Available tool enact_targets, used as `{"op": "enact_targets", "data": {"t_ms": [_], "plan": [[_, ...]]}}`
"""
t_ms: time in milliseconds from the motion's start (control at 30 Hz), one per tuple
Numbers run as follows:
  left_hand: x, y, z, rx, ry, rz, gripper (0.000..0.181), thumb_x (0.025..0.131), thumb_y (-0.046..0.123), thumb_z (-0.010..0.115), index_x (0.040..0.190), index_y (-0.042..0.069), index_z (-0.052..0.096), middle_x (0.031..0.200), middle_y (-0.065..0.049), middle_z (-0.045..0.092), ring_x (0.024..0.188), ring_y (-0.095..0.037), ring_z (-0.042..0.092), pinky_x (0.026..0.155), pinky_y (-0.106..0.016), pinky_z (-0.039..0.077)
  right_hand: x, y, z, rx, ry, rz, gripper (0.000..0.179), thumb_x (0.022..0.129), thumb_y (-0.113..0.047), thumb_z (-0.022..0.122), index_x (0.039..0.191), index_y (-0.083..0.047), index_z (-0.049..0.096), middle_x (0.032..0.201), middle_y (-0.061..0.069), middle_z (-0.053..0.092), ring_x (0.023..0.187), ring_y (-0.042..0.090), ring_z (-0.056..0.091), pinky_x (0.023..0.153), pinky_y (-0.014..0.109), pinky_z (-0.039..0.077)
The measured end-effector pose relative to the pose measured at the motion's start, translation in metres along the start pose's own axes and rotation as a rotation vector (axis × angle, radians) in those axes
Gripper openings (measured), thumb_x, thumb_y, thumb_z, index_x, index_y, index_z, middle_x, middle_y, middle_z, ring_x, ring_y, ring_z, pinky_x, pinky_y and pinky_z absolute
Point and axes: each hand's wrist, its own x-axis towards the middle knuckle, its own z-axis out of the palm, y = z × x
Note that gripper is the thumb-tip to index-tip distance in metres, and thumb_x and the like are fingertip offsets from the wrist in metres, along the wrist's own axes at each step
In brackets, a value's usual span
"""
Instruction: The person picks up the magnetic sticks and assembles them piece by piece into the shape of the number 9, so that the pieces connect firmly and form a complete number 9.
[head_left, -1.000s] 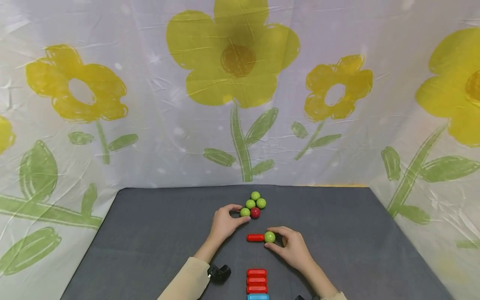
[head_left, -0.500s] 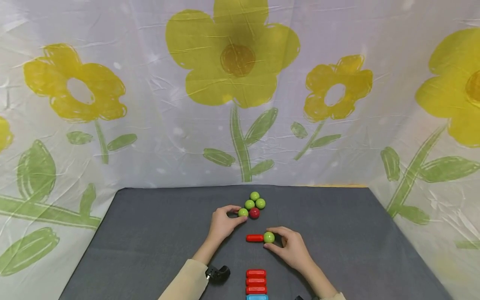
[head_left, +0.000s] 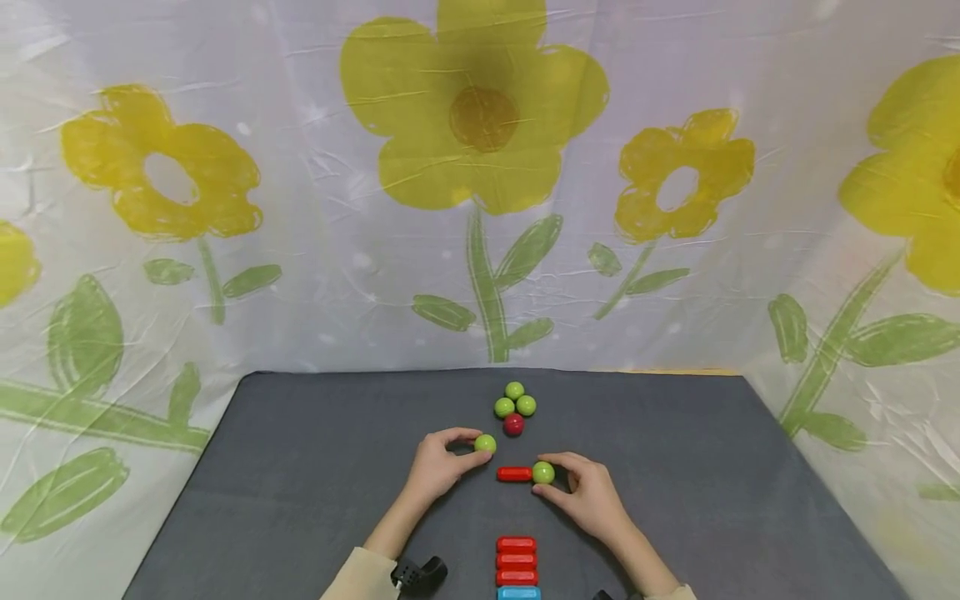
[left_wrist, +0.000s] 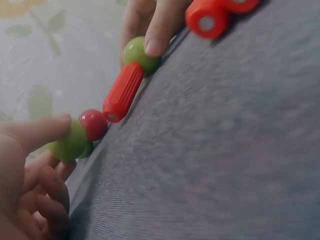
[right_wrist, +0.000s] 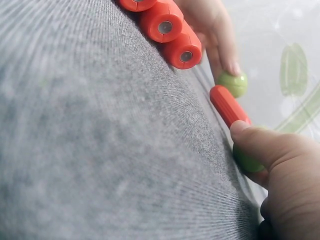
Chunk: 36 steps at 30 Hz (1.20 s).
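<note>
Between thumb and fingertips my left hand point(head_left: 438, 465) pinches a green ball point(head_left: 485, 443), left of a red ball point(head_left: 513, 425). My right hand point(head_left: 591, 493) pinches a second green ball point(head_left: 543, 473), which touches the right end of a red rod point(head_left: 514, 474) lying crosswise on the cloth. In the left wrist view the rod point(left_wrist: 122, 93) has a ridged side and a small grey disc in its near end. The right wrist view shows my right thumb point(right_wrist: 255, 136) over the joint of rod and ball.
Three green balls point(head_left: 504, 407) sit behind the red ball, close together. Nearer me, several red rods point(head_left: 516, 561) lie side by side, with a blue rod point(head_left: 518, 593) at the frame's bottom edge. A dark cloth point(head_left: 315, 467) covers the table; a flowered curtain point(head_left: 330, 250) hangs behind.
My left hand has drawn its green ball away from the red ball and the cluster, toward me. The right hand keeps its hold on the other green ball at the rod's end.
</note>
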Motion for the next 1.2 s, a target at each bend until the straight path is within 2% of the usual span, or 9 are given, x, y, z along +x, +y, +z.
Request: {"op": "enact_targets", "data": {"t_ms": [100,200,267,467,600,700,933,1200], "plan": [[-0.008,0.0,-0.002,-0.015,-0.043,-0.007,0.039,0.085,0.033,0.091,0.118,0.014,0.081,0.116,-0.004,0.078,0.067,-0.007,0.058,0.06,-0.024,0.048,0.0,0.0,0.0,0.001,0.004,0.006,0.044,0.081,-0.028,0.095,0.12,-0.018,0.08,0.09,-0.013,0.067,0.051,0.002,0.038,0.051,0.019,0.034],[-0.016,0.001,-0.005,-0.073,-0.074,-0.037,0.039,0.086,0.03,0.091,0.12,0.012,0.08,0.114,-0.005,0.078,0.047,-0.006,0.039,0.048,-0.022,0.039,-0.001,0.0,0.001,0.005,-0.001,0.012,0.044,0.081,-0.028,0.095,0.121,-0.018,0.08,0.082,-0.013,0.062,0.05,0.002,0.037,0.051,0.019,0.033],[-0.019,0.001,-0.007,-0.097,-0.086,-0.05,0.039,0.086,0.028,0.091,0.12,0.012,0.08,0.113,-0.005,0.078,0.045,-0.005,0.036,0.046,-0.021,0.036,-0.001,0.0,0.001,0.008,-0.004,0.014,0.044,0.081,-0.028,0.095,0.122,-0.018,0.08,0.075,-0.013,0.058,0.05,0.002,0.036,0.05,0.019,0.033],[-0.025,-0.003,-0.009,-0.099,-0.096,-0.042,0.04,0.085,0.027,0.091,0.12,0.012,0.08,0.112,-0.003,0.078,0.043,-0.004,0.035,0.044,-0.021,0.034,-0.002,0.0,0.002,0.01,-0.016,0.018,0.044,0.082,-0.029,0.094,0.123,-0.018,0.08,0.07,-0.011,0.052,0.049,0.002,0.036,0.05,0.018,0.032],[-0.024,-0.003,-0.007,-0.083,-0.118,-0.033,0.04,0.086,0.029,0.091,0.121,0.014,0.079,0.094,0.001,0.078,0.041,-0.004,0.034,0.042,-0.021,0.033,-0.002,0.0,0.001,0.006,-0.013,0.022,0.044,0.082,-0.028,0.094,0.122,-0.017,0.08,0.067,-0.01,0.05,0.048,0.002,0.035,0.049,0.019,0.032],[-0.023,-0.002,-0.006,-0.076,-0.131,-0.021,0.039,0.087,0.029,0.09,0.121,0.015,0.079,0.089,0.002,0.078,0.041,-0.005,0.035,0.041,-0.021,0.033,-0.001,0.0,0.0,0.009,-0.007,0.027,0.043,0.082,-0.026,0.094,0.122,-0.017,0.08,0.065,-0.009,0.048,0.047,0.002,0.034,0.049,0.019,0.031],[-0.023,-0.002,-0.004,-0.055,-0.129,-0.002,0.037,0.086,0.029,0.091,0.12,0.017,0.08,0.108,-0.001,0.078,0.042,-0.005,0.039,0.042,-0.022,0.036,0.0,0.0,0.0,0.001,-0.008,0.033,0.043,0.083,-0.027,0.094,0.122,-0.018,0.08,0.062,-0.01,0.047,0.047,0.002,0.033,0.049,0.019,0.029],[-0.023,-0.002,-0.002,0.001,-0.13,0.03,0.034,0.086,0.028,0.091,0.117,0.018,0.081,0.098,0.001,0.077,0.045,-0.005,0.042,0.043,-0.022,0.036,0.0,-0.001,0.0,0.01,-0.014,0.028,0.043,0.085,-0.028,0.092,0.124,-0.016,0.079,0.063,-0.01,0.048,0.048,0.002,0.035,0.05,0.019,0.031]]}}
